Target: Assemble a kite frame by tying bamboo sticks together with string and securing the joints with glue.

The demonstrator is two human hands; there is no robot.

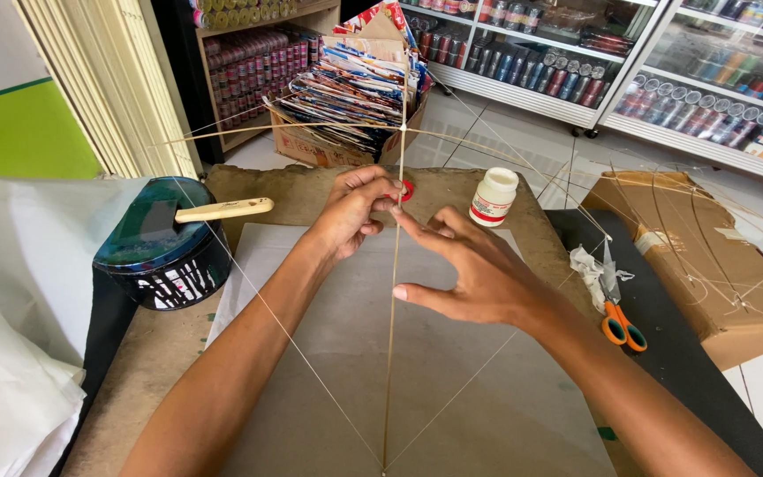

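A thin bamboo kite frame lies over a sheet of pale paper (452, 397) on a brown board. Its upright spine stick (392, 353) runs from the near edge to a bowed cross stick (311, 128), and taut strings (275, 322) run diagonally from the ends. My left hand (351, 212) pinches the spine near a small red ring (407, 189). My right hand (479, 269) hovers just right of the spine, fingers spread, index finger reaching toward the stick and thumb near it.
A white glue bottle (494, 196) stands behind my right hand. Orange-handled scissors (622, 325) lie to the right beside crumpled paper. A dark round tin (165, 247) with a wooden-handled tool sits left. More frames rest on a cardboard box (708, 256). Shelves and a box of packets stand behind.
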